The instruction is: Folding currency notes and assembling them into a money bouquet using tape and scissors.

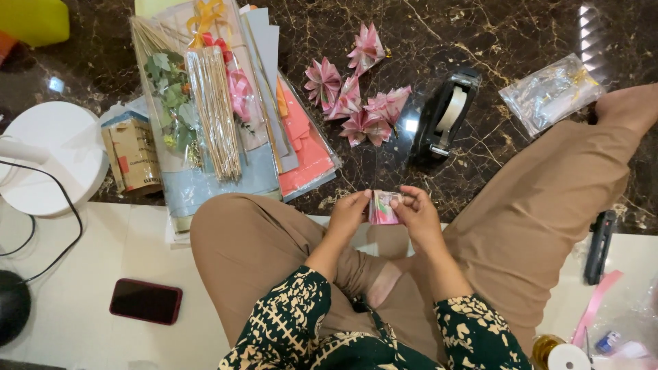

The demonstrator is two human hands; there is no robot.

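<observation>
We count five finished pink folded-paper flowers (356,96) lying in a loose cluster on the dark marbled floor (521,34), just beside a black tape dispenser with a clear roll (445,113). A sixth piece, a small folded pink paper (384,207), is in hand and reads to us as only partly shaped: it is a flat, compact fold, not yet fanned like the others. Much material looks unused, judging by the stack of coloured paper sheets in clear sleeves (301,137) and the bundle of thin wooden sticks (214,113) to the left. Both forearms come forward over the crossed legs and meet in front of the knees. The left hand (348,212) is closed around the left edge of the folded paper, fingers curled and pinching it. The right hand (419,214) grips the right edge, thumb on top and fingers tucked beneath. A dark phone with a red case (146,301) lies on the white tiles, well apart from the hands.
</observation>
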